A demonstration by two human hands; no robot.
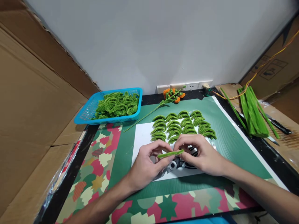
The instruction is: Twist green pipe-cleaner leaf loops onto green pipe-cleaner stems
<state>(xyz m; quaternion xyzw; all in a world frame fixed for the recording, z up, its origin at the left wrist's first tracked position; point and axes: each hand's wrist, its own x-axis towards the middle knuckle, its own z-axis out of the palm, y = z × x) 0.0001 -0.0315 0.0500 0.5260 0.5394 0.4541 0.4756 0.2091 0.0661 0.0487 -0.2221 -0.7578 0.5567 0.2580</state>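
Observation:
Between my hands is a thin, fuzzy green pipe cleaner piece [170, 154], held nearly level. My left hand [151, 161] pinches its left part between thumb and fingers. The fingers of my right hand [199, 154] close on its right end. Both hands hover over a white sheet [141, 137] with a black-and-white print [177, 164], partly hidden by them. Just beyond lie several short columns of curved green pipe cleaner leaves [174, 126], stacked closely on the sheet and the green mat.
A blue basket [106, 120] at the back left holds more green leaves. An orange pipe cleaner flower [174, 94] lies by the wall sockets [192, 86]. Green stems [252, 115], a black-handled knife [279, 125] and a yellow-orange cable [251, 84] are at right. Cardboard [35, 77] walls the left.

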